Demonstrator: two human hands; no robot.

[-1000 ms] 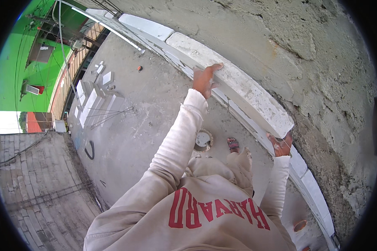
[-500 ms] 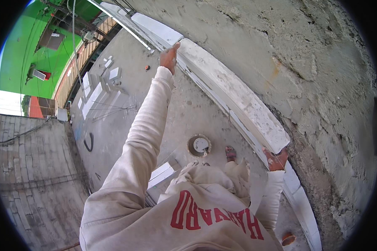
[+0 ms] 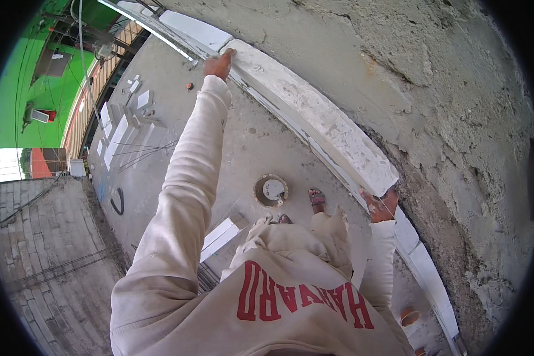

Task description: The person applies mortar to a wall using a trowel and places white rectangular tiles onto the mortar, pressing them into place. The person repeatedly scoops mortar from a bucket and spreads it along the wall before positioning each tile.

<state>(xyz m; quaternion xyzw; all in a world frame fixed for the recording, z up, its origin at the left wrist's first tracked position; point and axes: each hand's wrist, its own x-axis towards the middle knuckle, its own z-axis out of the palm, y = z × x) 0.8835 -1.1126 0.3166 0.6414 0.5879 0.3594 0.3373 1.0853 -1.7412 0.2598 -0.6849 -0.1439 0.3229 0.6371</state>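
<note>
A long white building block [image 3: 314, 107] with a chalky, stained face lies along the rough wall, at the end of a row of similar blocks. My left hand [image 3: 219, 64] grips its far end, close to the joint with the neighbouring white block [image 3: 196, 29]; the fingertips rest on the edge. At the near end my right hand [image 3: 382, 206] is closed around the block's lower corner, some of its fingers hidden by the block. More white blocks [image 3: 424, 270] continue in the row beyond my right hand.
Rough cement wall [image 3: 445, 83] rises along the right. Below, on the concrete floor, stand a round bucket [image 3: 258, 193] with pale contents, stacked white blocks [image 3: 121, 139], thin rods [image 3: 145, 155] and another white block [image 3: 222, 237]. An orange bowl [image 3: 409, 316] sits lower right.
The whole view has shifted slightly, so floor and wall appear farther left and up. Both hands keep their hold at the block's two ends.
</note>
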